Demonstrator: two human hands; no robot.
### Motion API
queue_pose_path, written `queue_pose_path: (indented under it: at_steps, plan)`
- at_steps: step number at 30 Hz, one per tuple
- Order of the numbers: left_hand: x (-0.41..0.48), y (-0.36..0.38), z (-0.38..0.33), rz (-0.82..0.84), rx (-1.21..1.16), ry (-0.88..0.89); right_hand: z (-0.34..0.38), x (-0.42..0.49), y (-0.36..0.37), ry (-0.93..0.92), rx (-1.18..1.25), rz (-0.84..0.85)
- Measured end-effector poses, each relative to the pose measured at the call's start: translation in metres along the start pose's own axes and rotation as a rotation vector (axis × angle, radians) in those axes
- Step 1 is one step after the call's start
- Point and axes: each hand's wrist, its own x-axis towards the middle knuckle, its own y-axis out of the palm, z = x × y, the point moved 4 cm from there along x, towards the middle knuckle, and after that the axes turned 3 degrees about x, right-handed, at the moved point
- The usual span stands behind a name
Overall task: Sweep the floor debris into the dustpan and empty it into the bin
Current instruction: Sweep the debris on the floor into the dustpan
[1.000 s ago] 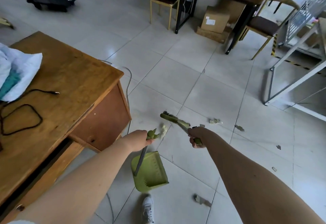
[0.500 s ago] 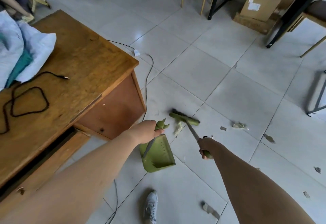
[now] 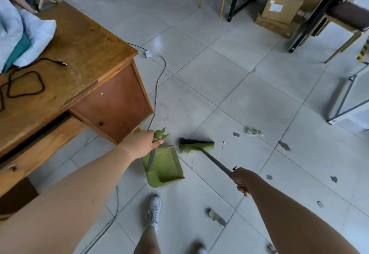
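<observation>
Left hand: my left hand (image 3: 142, 143) has its fingers curled round the top of the upright handle of the dustpan (image 3: 166, 168), just under its green knob (image 3: 160, 134).
Right hand: my right hand (image 3: 242, 179) has its fingers wrapped round the thin shaft of the broom (image 3: 215, 161), near its end.
Dustpan: one, green plastic, on the floor (image 3: 239, 98) beside the bench (image 3: 83, 54). It looks light and stiff, so I judge it may skid unless I press it down.
Broom: one, with its head (image 3: 196, 145) at the pan's lip.
Debris: one crumpled wad (image 3: 253, 131) and about seven flat scraps (image 3: 284, 145) to my right. They look light and likely to flutter.
Bin: not in view.
</observation>
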Motion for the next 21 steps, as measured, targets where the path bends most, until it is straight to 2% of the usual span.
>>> queue_pose_path:
  at_steps: [7, 14, 21]
  plan:
    - [-0.081, 0.054, -0.048, -0.024, 0.136, 0.0, -0.123, -0.037, 0.023, -0.022, -0.161, -0.031]
    - [-0.136, 0.086, -0.059, 0.017, 0.167, 0.008, -0.19, -0.065, 0.046, 0.04, -0.206, -0.077]
    - [-0.187, 0.114, -0.052, 0.015, 0.151, 0.032, -0.239, -0.096, 0.094, 0.035, -0.022, -0.169]
